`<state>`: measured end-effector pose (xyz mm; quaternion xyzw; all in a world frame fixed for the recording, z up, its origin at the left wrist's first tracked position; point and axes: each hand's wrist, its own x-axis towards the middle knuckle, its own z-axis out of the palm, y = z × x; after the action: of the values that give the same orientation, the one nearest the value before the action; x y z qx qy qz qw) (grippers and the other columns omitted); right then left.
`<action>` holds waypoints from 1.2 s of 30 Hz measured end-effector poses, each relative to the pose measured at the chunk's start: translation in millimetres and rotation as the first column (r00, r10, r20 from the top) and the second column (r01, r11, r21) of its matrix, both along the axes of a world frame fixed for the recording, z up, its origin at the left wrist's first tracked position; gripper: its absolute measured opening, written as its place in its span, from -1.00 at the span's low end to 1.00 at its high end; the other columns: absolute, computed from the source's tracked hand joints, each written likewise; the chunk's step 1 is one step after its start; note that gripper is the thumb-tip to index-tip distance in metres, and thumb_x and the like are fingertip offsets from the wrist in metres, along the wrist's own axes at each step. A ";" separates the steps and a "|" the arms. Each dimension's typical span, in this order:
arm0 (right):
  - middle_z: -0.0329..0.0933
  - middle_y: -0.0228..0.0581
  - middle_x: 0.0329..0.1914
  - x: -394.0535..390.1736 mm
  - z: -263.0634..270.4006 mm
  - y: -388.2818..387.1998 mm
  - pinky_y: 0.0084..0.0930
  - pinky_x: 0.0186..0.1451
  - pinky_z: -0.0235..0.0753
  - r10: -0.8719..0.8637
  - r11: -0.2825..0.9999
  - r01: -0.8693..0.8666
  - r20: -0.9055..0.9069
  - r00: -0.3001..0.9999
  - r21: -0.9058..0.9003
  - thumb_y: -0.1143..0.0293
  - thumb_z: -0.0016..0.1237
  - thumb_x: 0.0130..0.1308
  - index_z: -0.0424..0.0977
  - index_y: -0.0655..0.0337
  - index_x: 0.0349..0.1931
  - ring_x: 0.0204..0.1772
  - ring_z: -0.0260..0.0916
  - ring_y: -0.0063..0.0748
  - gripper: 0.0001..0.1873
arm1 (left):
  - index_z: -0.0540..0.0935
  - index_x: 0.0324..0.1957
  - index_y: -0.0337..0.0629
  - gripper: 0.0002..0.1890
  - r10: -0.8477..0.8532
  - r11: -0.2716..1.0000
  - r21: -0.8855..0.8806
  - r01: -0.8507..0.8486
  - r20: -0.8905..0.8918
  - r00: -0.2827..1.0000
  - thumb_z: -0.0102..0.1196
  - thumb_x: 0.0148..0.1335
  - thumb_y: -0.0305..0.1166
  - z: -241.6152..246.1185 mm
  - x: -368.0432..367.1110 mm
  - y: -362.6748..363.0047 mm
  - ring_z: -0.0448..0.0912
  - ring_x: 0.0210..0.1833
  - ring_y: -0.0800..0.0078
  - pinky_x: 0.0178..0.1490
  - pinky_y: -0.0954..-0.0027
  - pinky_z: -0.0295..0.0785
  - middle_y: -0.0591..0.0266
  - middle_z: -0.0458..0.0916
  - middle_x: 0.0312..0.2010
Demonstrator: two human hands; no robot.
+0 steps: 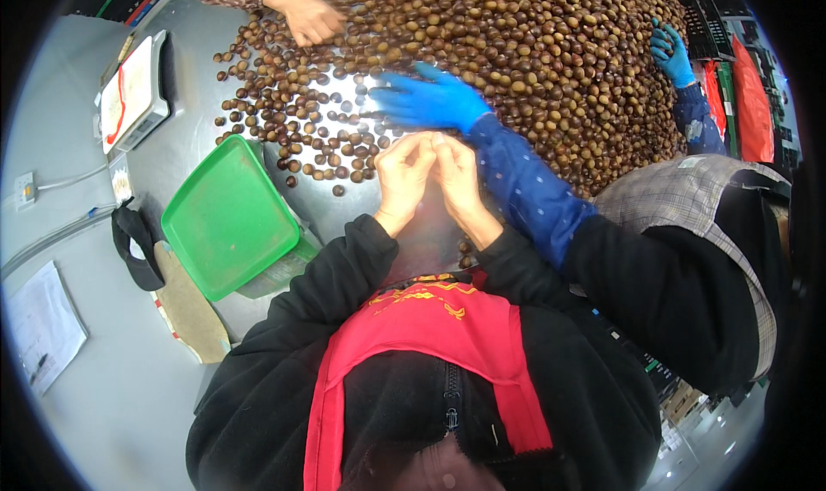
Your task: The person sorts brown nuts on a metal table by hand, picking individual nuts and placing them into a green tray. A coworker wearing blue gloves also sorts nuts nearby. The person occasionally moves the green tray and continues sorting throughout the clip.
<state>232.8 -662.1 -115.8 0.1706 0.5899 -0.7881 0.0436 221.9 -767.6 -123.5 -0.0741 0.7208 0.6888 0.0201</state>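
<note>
My left hand point(405, 175) and my right hand point(459, 175) meet at the fingertips in front of my chest, at the near edge of the spread nuts. Their fingers are curled and pinched together; whether something small is between them cannot be made out. Beyond them, round brown nuts point(516, 45) lie in a thick layer on the metal table point(329, 210), thinning to scattered ones at the left. A few more nuts point(464, 252) lie close to my right forearm. A green plastic tray point(232, 216) rests left of my hands.
A co-worker's blue-gloved hand point(432, 100) reaches in just beyond my hands, its other glove point(671, 55) at the far right. Another person's bare hand point(306, 16) touches the nuts at the top left. A scale point(135, 91), black cap point(137, 249) and cardboard piece point(187, 300) lie left.
</note>
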 end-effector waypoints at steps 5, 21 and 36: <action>0.43 -0.59 -0.43 3.8 -3.3 -1.9 -0.69 -0.38 0.23 -0.004 0.997 0.002 -0.031 1.000 -0.074 0.17 -0.05 0.68 0.61 0.31 -0.22 -0.39 0.25 -0.79 -0.61 | 0.79 -0.09 -0.33 -0.83 -0.017 0.999 0.040 0.017 -0.007 1.000 0.30 0.34 -0.47 1.6 2.0 -3.8 0.72 -0.23 0.41 -0.09 0.35 0.60 0.10 0.81 -0.26; 0.52 -0.42 -0.40 5.9 8.2 11.5 -0.69 -0.41 0.24 0.246 0.938 -0.232 0.022 0.969 -0.260 -0.05 -0.25 0.72 0.60 0.31 0.07 -0.41 0.37 -0.66 -0.45 | 0.69 0.00 -0.33 -0.75 -0.178 0.909 0.394 0.133 0.079 0.981 0.00 0.64 -0.36 8.5 2.2 -28.3 0.51 -0.53 0.63 -0.45 0.52 0.45 0.31 0.67 -0.41; 0.47 -0.12 0.34 26.6 11.9 27.1 -0.51 0.24 0.51 0.245 0.969 -0.245 0.251 0.936 -0.034 -0.08 -0.07 0.64 0.42 0.16 0.38 0.29 0.50 -0.32 -0.43 | 0.67 -0.20 -0.42 -0.88 -0.279 0.960 0.039 0.277 0.112 0.954 0.15 0.28 -0.54 2.8 -7.1 -40.1 0.60 -0.38 0.61 -0.32 0.49 0.48 0.26 0.71 -0.40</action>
<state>259.4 -635.0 -103.9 0.1950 0.5951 -0.7490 0.2165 214.8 -807.7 -120.7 -0.0119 0.7139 0.6817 0.1597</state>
